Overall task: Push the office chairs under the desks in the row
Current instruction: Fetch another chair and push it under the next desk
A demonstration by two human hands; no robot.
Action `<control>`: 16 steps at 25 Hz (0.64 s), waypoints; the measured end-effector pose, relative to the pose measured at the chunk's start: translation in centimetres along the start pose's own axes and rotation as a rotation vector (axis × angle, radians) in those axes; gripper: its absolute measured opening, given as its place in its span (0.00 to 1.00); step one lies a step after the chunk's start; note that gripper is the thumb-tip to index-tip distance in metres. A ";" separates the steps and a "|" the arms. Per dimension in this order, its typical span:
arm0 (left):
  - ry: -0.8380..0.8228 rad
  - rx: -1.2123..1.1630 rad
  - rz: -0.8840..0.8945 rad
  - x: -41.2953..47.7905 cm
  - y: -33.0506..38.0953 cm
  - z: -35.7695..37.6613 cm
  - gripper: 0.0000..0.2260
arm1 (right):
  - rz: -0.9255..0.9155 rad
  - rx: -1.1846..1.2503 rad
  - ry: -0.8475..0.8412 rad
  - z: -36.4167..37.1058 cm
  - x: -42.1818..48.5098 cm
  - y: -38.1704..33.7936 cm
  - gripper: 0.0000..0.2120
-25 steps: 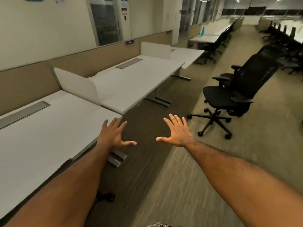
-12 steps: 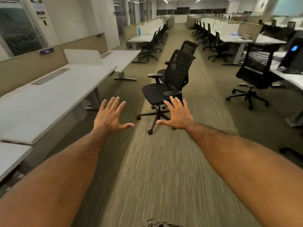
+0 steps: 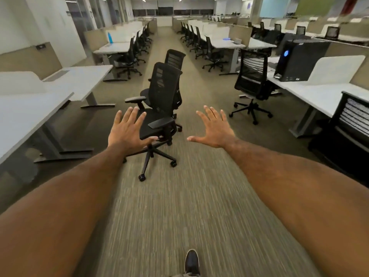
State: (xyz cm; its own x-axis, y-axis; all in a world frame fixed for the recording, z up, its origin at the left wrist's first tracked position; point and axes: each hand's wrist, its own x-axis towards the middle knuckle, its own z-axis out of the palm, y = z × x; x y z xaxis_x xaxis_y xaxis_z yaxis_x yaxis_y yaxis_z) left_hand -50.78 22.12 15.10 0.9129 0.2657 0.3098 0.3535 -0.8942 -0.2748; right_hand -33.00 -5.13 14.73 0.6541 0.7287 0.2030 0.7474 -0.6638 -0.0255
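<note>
A black mesh office chair [image 3: 162, 100] stands out in the carpeted aisle, its seat turned toward the white desks [image 3: 36, 108] on the left. A second black chair [image 3: 175, 59] stands right behind it. My left hand [image 3: 127, 129] is stretched out with fingers spread, in front of the near chair's seat and apart from it. My right hand [image 3: 214, 129] is also spread and holds nothing, to the right of the chair. A third chair [image 3: 253, 80] stands pulled out from the right-hand desks [image 3: 319, 92].
Rows of white desks with tucked-in chairs run down both sides of the aisle. A black computer tower [image 3: 299, 58] sits on the right desk. Another black chair back [image 3: 353, 120] is at the far right edge. My shoe [image 3: 192, 261] shows at the bottom.
The view has swung right from the left desks to look straight down the aisle. The near chair is closer now. Both hands stay spread and empty.
</note>
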 end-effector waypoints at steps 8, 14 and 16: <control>0.003 -0.096 0.023 21.9 4.2 5.7 0.49 | -0.042 0.088 -0.057 0.2 17.0 11.6 0.55; -0.036 -0.083 0.013 32.6 8.4 10.8 0.48 | -0.085 0.098 -0.108 4.5 26.3 21.6 0.53; -0.050 -0.077 -0.026 35.9 9.9 12.8 0.48 | -0.127 0.089 -0.127 6.1 30.1 25.5 0.53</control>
State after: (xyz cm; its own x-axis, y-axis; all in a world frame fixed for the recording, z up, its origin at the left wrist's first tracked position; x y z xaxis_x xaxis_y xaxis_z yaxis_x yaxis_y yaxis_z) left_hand -11.93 27.46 11.82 0.9134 0.3052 0.2694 0.3622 -0.9114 -0.1955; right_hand 6.43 0.86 14.25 0.5587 0.8249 0.0855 0.8287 -0.5515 -0.0952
